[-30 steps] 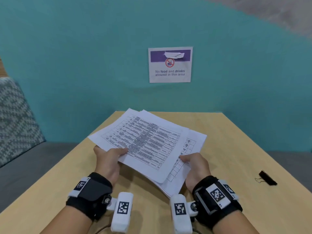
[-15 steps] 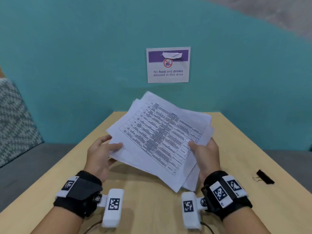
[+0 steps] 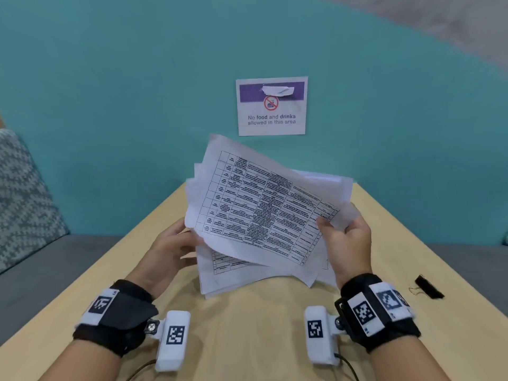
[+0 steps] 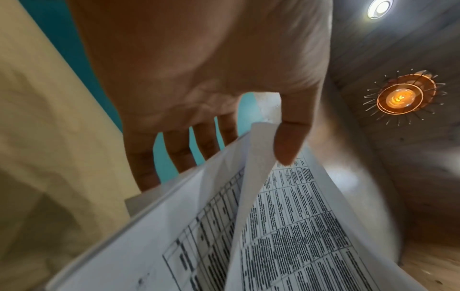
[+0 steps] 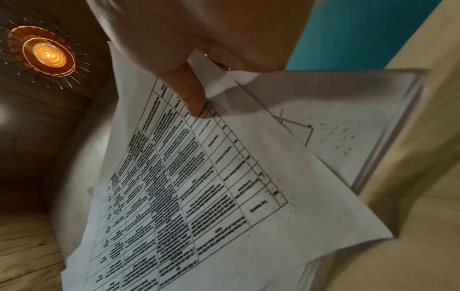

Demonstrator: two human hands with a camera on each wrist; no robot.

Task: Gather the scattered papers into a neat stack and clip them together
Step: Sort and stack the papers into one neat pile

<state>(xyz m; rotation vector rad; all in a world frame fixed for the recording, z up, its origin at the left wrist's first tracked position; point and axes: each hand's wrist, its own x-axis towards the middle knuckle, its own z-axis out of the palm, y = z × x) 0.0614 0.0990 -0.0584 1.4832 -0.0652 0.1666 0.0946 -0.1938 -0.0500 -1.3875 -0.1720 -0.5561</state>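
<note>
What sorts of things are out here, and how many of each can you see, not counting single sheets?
Bundle of papers: 1
Binder clip: 1
Wall sign: 1
Table: 1
Cushion: 1
Ceiling lamp: 1
Total: 6

Wall: I see a teal wall [image 3: 110,119] straight ahead, with a grey patch [image 3: 453,23] at its upper right.
Sign: a notice [image 3: 271,106] is taped to the wall, reading "No food and drinks allowed in this area".
Desk: a light wooden desk [image 3: 247,325] runs up to the wall.
Seating: I make out a grey bench seat [image 3: 41,270] on the left, with a patterned cushion [image 3: 24,196] on it.
Ceiling: wooden planks [image 5: 37,118] from the wrist views.
Light: a lit amber lamp [image 4: 400,97] in a spiked wire shade, plus a white recessed spot [image 4: 379,7].
</note>
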